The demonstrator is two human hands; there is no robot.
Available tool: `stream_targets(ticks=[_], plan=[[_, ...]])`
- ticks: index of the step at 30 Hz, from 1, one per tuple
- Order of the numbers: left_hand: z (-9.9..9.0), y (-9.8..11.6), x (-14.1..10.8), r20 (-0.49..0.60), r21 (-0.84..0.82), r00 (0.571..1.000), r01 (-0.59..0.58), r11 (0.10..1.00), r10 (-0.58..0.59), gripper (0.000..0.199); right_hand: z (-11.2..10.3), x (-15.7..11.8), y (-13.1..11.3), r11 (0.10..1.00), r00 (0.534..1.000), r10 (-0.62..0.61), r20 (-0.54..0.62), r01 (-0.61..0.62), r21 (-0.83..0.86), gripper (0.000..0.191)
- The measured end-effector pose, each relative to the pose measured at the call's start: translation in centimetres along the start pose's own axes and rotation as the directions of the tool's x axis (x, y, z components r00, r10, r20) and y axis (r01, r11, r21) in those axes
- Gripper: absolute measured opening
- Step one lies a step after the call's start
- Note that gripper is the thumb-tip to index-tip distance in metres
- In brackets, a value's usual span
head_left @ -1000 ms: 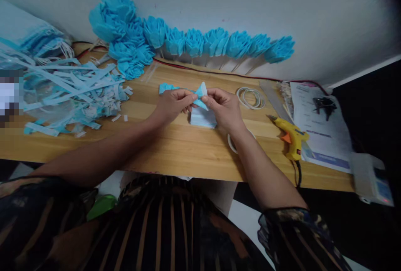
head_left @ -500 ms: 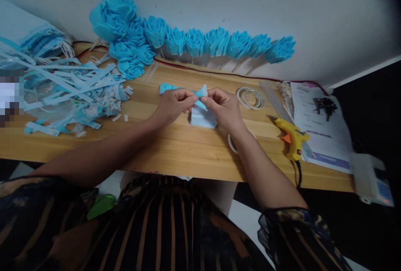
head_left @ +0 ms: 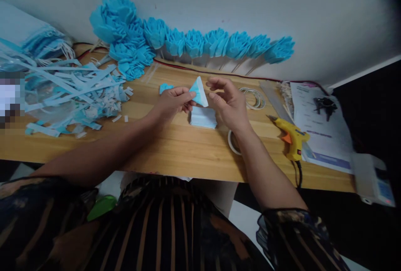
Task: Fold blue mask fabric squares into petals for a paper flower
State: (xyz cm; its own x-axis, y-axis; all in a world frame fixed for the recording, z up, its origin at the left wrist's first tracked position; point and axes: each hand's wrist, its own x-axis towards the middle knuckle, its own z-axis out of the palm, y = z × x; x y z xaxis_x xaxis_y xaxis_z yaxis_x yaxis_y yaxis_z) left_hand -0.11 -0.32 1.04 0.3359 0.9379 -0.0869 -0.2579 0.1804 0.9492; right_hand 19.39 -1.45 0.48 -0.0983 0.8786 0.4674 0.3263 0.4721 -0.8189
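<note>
My left hand [head_left: 175, 100] pinches a folded blue piece of fabric [head_left: 198, 93], triangular in shape with a white band along its right edge. Just right of it, my right hand [head_left: 230, 103] is apart from the piece, its fingers curved and spread with nothing between them. Below the hands lies a stack of pale blue fabric pieces [head_left: 203, 118]. A small bright blue folded piece [head_left: 166, 88] rests on the table behind my left hand, partly hidden by it.
Blue fabric flowers [head_left: 216, 42] on sticks line the wall. Cut strips and scraps [head_left: 78, 89] cover the table's left side. Tape rolls [head_left: 255, 98], a yellow glue gun [head_left: 291, 135], a ruler [head_left: 275, 97], and a paper sheet [head_left: 319, 124] with keys [head_left: 326, 106] lie to the right.
My right hand has let go of the folded blue piece and moved slightly right, its fingers opening. The piece, held by my left hand, now shows its white edge turned to the right.
</note>
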Motion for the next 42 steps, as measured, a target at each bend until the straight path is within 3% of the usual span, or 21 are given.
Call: stream_targets(ticks=[4,10,19,26,33,38,42], plan=[[0.2,0.3,0.0,-0.016,-0.085,0.999,0.050,0.995,-0.052,0.027,-0.2,-0.1,-0.2,0.989,0.992,-0.109,0.056,0.114,-0.098,0.029],[0.1,0.3,-0.1,-0.017,-0.060,0.998,0.065,0.996,-0.066,0.026,0.0,-0.1,-0.5,0.974,0.977,-0.184,0.109,0.196,-0.114,0.008],[0.0,-0.1,0.0,-0.018,0.144,0.998,-0.060,0.988,0.063,0.024,0.5,-0.1,-0.9,1.000,0.997,0.016,0.073,-0.017,0.008,0.024],[-0.1,-0.2,0.0,0.001,0.220,0.994,-0.104,0.970,0.106,0.021,1.1,-0.3,-0.6,0.965,0.980,0.187,0.068,-0.196,0.176,0.041],[-0.2,-0.4,-0.1,0.004,0.225,0.994,-0.110,0.968,0.112,0.020,1.2,0.0,0.2,0.930,0.969,0.219,0.118,-0.244,0.275,0.056],[-0.1,-0.2,0.1,-0.038,0.072,0.999,-0.011,0.997,0.014,0.021,0.3,0.1,-0.4,0.976,0.978,0.109,0.176,-0.139,0.169,0.061],[-0.1,0.1,0.2,-0.016,-0.053,0.998,0.055,0.997,-0.056,0.025,-0.3,0.1,-1.3,1.000,0.975,0.003,0.223,-0.008,0.025,0.050]])
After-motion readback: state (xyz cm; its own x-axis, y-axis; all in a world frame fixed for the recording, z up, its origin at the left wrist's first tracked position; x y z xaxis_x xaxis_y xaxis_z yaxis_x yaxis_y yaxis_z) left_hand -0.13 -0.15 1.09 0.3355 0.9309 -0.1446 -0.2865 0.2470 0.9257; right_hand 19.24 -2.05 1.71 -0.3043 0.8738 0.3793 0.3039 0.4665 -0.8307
